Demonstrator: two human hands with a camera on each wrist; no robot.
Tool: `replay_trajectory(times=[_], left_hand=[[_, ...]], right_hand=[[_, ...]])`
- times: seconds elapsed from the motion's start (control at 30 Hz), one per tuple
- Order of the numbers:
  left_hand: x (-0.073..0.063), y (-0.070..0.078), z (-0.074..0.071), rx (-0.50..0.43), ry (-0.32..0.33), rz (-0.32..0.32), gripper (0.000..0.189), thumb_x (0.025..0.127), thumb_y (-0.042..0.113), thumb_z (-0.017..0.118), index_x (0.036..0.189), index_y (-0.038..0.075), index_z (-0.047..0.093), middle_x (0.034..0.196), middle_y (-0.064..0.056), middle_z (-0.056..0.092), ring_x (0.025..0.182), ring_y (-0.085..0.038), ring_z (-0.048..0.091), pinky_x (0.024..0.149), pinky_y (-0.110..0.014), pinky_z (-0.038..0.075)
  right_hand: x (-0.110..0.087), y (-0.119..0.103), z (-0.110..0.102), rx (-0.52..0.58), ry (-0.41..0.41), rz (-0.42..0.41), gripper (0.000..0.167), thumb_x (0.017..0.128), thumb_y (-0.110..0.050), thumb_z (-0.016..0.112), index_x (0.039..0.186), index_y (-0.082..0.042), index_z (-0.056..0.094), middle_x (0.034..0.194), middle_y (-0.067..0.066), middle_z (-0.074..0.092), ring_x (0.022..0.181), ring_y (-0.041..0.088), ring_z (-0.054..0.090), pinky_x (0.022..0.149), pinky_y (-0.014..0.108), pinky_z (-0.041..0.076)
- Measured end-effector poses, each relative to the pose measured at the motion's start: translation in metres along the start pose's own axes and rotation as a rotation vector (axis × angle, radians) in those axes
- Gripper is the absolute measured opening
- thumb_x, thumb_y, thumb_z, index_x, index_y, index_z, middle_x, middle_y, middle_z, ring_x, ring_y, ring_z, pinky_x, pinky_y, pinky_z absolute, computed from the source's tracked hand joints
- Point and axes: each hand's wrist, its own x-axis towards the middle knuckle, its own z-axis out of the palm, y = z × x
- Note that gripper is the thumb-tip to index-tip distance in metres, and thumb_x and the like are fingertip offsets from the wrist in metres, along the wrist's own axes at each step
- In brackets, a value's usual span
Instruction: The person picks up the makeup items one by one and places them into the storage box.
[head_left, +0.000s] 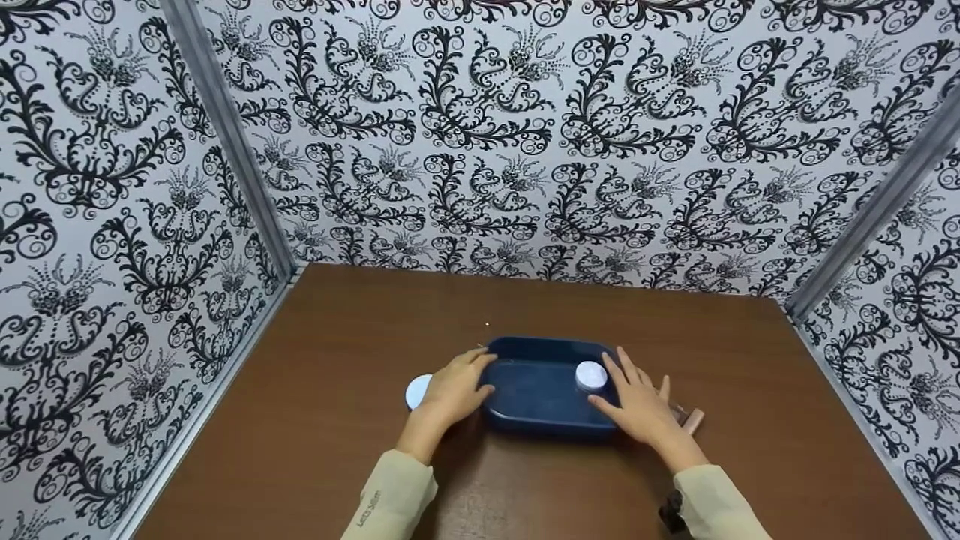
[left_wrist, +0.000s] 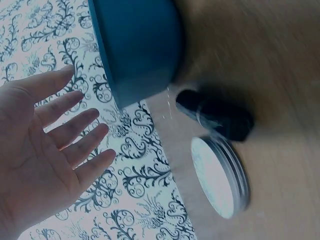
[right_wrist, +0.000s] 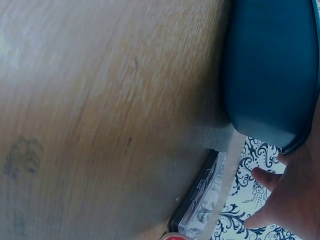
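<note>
A dark blue rectangular tray (head_left: 536, 397) rests on the table, with a round white-topped container (head_left: 591, 375) inside near its right end. My left hand (head_left: 454, 386) is at the tray's left rim. In the left wrist view that hand (left_wrist: 45, 150) has its fingers spread, palm bare, beside the tray wall (left_wrist: 137, 55). My right hand (head_left: 641, 405) reaches over the right rim, fingers spread and thumb toward the inside. The right wrist view shows this hand (right_wrist: 295, 195) right at the tray's corner (right_wrist: 272, 75).
Left of the tray is a round white-topped tin (left_wrist: 215, 177), next to a small black tube-like item (left_wrist: 217, 115) with a silver band. On the right lie a pinkish cylinder (head_left: 694, 421) and a black case with a clear lid (right_wrist: 197, 197). Patterned walls (head_left: 487, 150) enclose the table.
</note>
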Motion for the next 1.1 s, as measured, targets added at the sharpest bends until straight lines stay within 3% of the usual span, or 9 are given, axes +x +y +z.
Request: replay_trajectory(times=[0.43,1.1], left_hand=[[-0.012,-0.031,-0.003,-0.050,-0.001,-0.080,0.053,0.094,0.024,0.069,0.144,0.015,0.053,0.153,-0.010,0.047,0.138,-0.034,0.049,0.101,-0.051,0.051],[-0.025,-0.064,0.021,-0.063,0.044,-0.144,0.054,0.086,0.018,0.076,0.137,0.010,0.058,0.149,-0.015,0.050,0.135,-0.038,0.050,0.101,-0.054,0.050]], right_hand=[[0.000,-0.001,0.001,0.012,-0.005,0.006,0.082,0.093,-0.057,0.059,0.159,-0.019,0.028,0.167,0.016,0.016,0.143,0.048,0.034,0.108,0.083,0.005],[0.000,0.001,0.000,0.024,-0.013,-0.006,0.083,0.093,-0.058,0.058,0.159,-0.018,0.027,0.167,0.017,0.016,0.143,0.049,0.035,0.107,0.084,0.005]])
